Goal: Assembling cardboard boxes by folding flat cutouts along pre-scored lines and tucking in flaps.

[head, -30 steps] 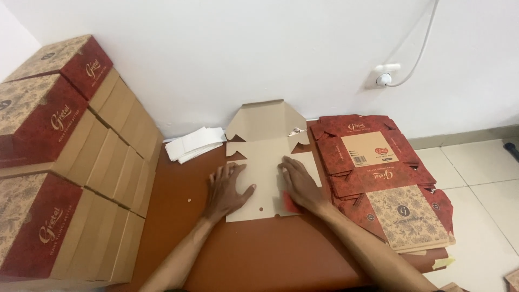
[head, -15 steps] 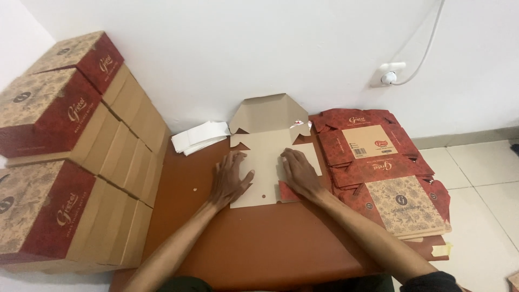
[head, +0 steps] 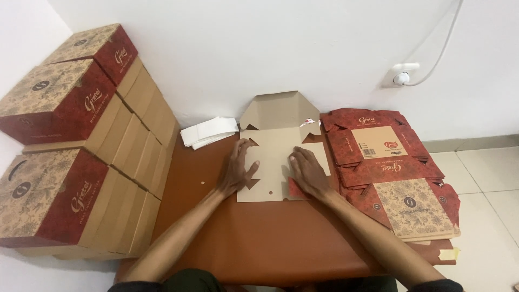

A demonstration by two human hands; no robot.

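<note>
Table: we take the brown table as our landmark; everything below is placed against it.
Finished boxes: along the table's left edge we count four red-and-tan assembled boxes showing their patterned faces, stacked in two tiers, with further plain tan box sides running back toward the wall; how many stand behind we cannot tell.
Flat blanks: on the table's right end lies one pile of unfolded red printed blanks, several sheets deep, overhanging the table's right edge; the exact number is hidden.
Working blank: at the table's middle, toward its far edge, lies one unfolded cardboard blank, plain brown side up, its far flap tilted up against the wall.
Left hand: our left hand lies open and flat, fingers spread, pressing the blank's left edge; it grasps nothing.
Right hand: our right hand lies palm down on the blank's right part, fingers loosely together, pressing and not gripping.
White sheets: one small pile of white paper pieces sits at the table's far edge, left of the blank, near the wall.
Wall socket: one white socket with one cable sits on the wall above the table's right end.
</note>
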